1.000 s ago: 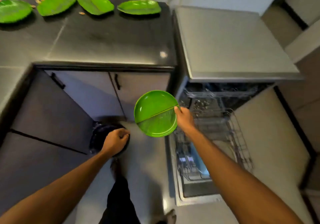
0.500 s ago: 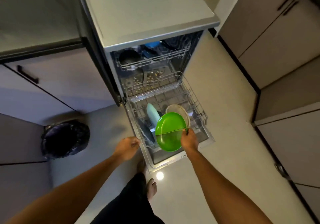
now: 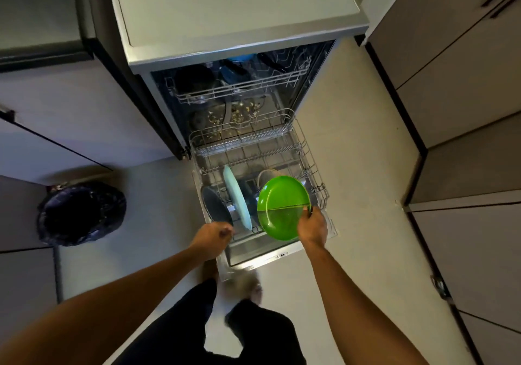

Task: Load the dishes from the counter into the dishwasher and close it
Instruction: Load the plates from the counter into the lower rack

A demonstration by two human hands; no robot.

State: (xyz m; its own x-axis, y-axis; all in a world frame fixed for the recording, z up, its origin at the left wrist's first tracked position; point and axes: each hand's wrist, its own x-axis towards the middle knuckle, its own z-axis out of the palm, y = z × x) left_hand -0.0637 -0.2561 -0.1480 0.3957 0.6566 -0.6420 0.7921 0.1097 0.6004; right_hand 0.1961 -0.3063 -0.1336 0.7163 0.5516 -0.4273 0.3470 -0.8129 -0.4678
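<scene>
the dishwasher (image 3: 239, 12) stands open with its lower rack (image 3: 310, 161) pulled out over the dropped door. the upper rack (image 3: 239, 88), above and behind the lower rack, holds dark pots and something blue. a black bin bag (image 3: 81, 212) sits on the floor well to the left of the lower rack.

the green plate (image 3: 282, 206) is over the front right part of the lower rack, tipped nearly on edge with its face turned up toward the camera. whether its bottom edge already touches the rack cannot be told. a raised ridge splits it into two halves. it looks like glossy plastic, so it is probably light, stiff and unlikely to chip. the sheen suggests it could slide in damp fingers. the rim is the sensible place to hold it, and the spot where the ridge meets the rim gives the thumb something to catch.

a pale blue plate (image 3: 236, 198) stands on edge near the middle of the lower rack, just left of the green one. a dark plate (image 3: 215, 208) leans at the rack's front left. a beige dish (image 3: 267, 172) peeks out behind the green plate.

the right hand (image 3: 313, 227), at the front right of the lower rack, pinches the green plate's rim at the ridge's right end. the left hand (image 3: 211, 237) hangs by the rack's front left corner, fingers curled in, with nothing visible in it.
</scene>
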